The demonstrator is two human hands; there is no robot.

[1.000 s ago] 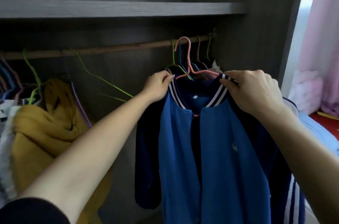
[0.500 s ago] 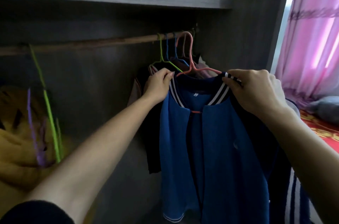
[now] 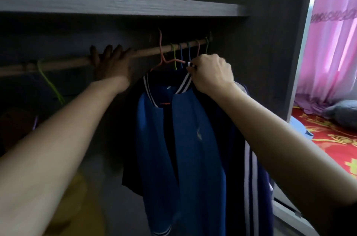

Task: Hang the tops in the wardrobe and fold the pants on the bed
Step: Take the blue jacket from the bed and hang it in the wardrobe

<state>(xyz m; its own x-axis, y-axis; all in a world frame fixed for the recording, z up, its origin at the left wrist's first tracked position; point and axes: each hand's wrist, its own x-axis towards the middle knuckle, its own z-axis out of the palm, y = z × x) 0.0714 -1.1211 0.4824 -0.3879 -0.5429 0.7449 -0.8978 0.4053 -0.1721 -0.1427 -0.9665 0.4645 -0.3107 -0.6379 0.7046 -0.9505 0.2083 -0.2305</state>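
Under the wardrobe shelf [image 3: 116, 3], the head view shows a blue jacket [image 3: 183, 139] hanging from a pink hanger [image 3: 164, 56], whose hook rises above the wooden rail [image 3: 67, 62] just left of a cluster of other hangers [image 3: 185, 50]. The hook looks raised and not yet seated on the rail, so the step in hand is probably to lower it. Done well, that means bringing the hook straight down onto the bare stretch of rail, keeping the striped collar [image 3: 185, 82] square on the hanger's shoulders, and letting go only once the weight settles.

The left hand [image 3: 111, 63] reaches up with its arm extended and lies across the rail, fingers spread over the top. Shadow hides whether they curl behind it. The right hand [image 3: 210, 73], wrist bent downward, pinches the collar where it meets the hanger's arm. A red patterned bed [image 3: 328, 139] lies off to the right.
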